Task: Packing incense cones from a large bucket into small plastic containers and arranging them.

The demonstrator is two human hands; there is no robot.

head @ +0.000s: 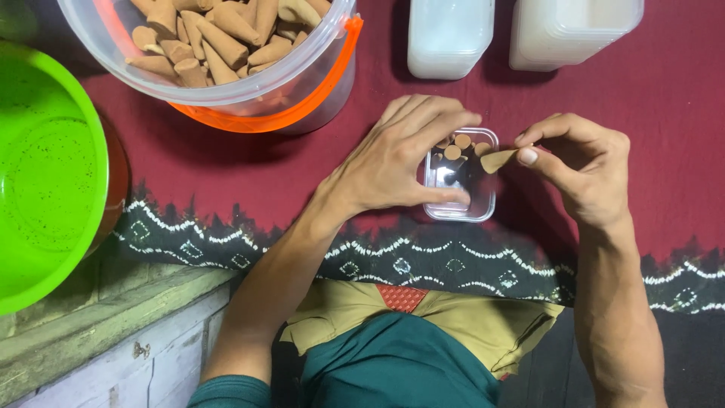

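At the far left a bright green basin [45,174] sat on the edge of a worn wooden ledge [113,332], its inside speckled and bare. Just right of it, at the far side, stood a clear plastic bucket [226,83] with an orange handle, filled high with tan cones [219,38] lying every which way; it stood within easy reach of the left arm, probably as the supply.

Everything rested on a maroon cloth [664,136] with a dark, white-patterned border along its near edge. In the middle, the left hand [396,162] curled over a small clear box [462,198], thumb along its near side and fingers draped over the far rim, apparently to steady the light box. Several cones already stood inside it, flat round bases up, packed toward the far end; the near part of the box looked unfilled.

Just right of the box, the right hand [585,170] pinched a single cone [497,159] between thumb and forefinger, its other fingers folded in. The cone hung over the box's right rim, pointing leftward. The left hand's fingers covered much of the opening and stood close to the cone's way in.

At the far right, two frosted white containers [529,30] stood side by side, well apart from both hands.
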